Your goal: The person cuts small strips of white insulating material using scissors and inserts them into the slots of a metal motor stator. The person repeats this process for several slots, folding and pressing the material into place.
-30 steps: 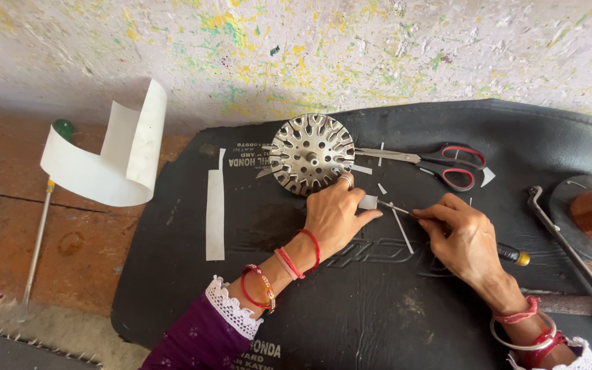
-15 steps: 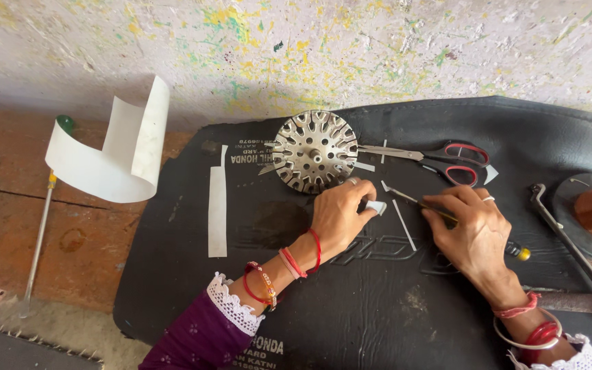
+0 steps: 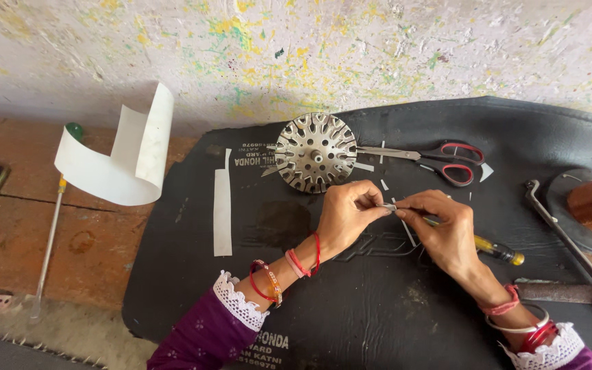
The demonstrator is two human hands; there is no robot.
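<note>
Small white strip (image 3: 390, 205) pinched at both ends: left hand (image 3: 346, 218) and right hand (image 3: 442, 229), fingertips closed on it, just below slotted disc (image 3: 315, 152). Scissors (image 3: 440, 159) right of disc. Screwdriver (image 3: 496, 251) lower right, under right hand. Paper strip (image 3: 223, 204) left of disc; curled sheet (image 3: 128, 156) farther left.

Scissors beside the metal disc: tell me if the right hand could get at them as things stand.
Probably yes. The scissors lie in the open just beyond the right hand, nothing between, though its fingers pinch a small white strip.
</note>
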